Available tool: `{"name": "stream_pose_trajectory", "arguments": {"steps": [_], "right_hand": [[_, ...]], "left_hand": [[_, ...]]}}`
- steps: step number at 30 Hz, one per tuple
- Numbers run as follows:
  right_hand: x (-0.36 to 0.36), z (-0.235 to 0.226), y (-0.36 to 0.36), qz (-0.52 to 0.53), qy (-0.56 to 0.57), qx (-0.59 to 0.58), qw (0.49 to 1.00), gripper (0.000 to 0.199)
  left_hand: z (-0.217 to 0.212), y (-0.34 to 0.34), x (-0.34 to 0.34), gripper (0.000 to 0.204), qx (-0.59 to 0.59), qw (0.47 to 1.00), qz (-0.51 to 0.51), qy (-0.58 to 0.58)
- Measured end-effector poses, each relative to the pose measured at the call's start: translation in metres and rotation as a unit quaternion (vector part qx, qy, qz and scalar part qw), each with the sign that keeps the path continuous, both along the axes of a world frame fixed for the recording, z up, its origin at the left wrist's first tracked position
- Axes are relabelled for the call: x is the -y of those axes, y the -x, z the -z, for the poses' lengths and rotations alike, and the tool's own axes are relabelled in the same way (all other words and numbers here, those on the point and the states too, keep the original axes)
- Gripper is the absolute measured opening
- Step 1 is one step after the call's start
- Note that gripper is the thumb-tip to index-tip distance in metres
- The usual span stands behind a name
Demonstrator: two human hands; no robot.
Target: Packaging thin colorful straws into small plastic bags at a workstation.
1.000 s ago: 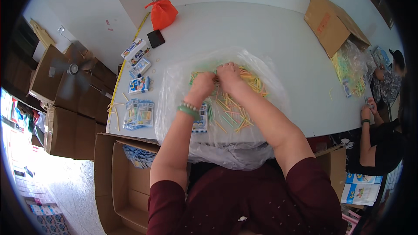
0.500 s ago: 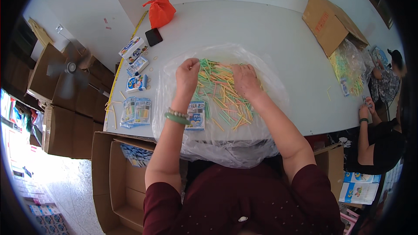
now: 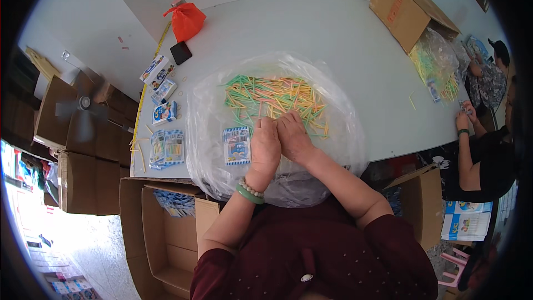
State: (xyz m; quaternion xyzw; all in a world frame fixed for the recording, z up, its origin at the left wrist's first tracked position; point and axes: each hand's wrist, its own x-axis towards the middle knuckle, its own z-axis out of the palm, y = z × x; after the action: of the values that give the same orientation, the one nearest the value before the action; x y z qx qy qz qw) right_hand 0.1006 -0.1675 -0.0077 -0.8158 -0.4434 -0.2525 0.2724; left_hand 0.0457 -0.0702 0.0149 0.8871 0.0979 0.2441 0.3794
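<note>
Head view: a blue-and-white packet [image 3: 237,146] lies on clear plastic [image 3: 206,112]; just beside it, the left hand [image 3: 266,145] and right hand [image 3: 294,138] meet at the pastel sticks' [image 3: 276,95] near edge, undersides hidden, so I cannot tell whether either grip is clamped on anything.

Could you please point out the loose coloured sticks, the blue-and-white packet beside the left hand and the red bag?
Loose coloured sticks [image 3: 275,96]: head view, middle of the pile.
Blue-and-white packet [image 3: 237,146]: head view, middle of its upper face.
Red bag [image 3: 187,23]: head view, middle of its body.
</note>
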Motion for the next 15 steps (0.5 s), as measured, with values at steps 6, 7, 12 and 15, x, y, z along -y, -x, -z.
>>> {"name": "stream_pose_trajectory", "arguments": {"steps": [6,7,12,15], "right_hand": [[0.000,0.007,-0.003,-0.002,-0.014,-0.078,0.997,0.005],[0.000,0.005,-0.003,-0.005,-0.013,-0.081,0.997,0.005],[0.007,-0.008,0.004,-0.068,-0.142,-0.203,0.966,0.012],[0.011,0.016,0.003,-0.030,-0.100,-0.169,0.980,0.017]], "left_hand": [[-0.010,-0.002,0.004,0.010,0.050,0.999,0.000,-0.007],[-0.013,-0.001,0.003,0.011,0.080,0.997,0.002,-0.017],[-0.015,0.011,0.009,0.012,0.123,0.992,0.026,-0.004],[-0.013,0.017,0.014,0.014,0.092,0.994,0.044,-0.036]]}}
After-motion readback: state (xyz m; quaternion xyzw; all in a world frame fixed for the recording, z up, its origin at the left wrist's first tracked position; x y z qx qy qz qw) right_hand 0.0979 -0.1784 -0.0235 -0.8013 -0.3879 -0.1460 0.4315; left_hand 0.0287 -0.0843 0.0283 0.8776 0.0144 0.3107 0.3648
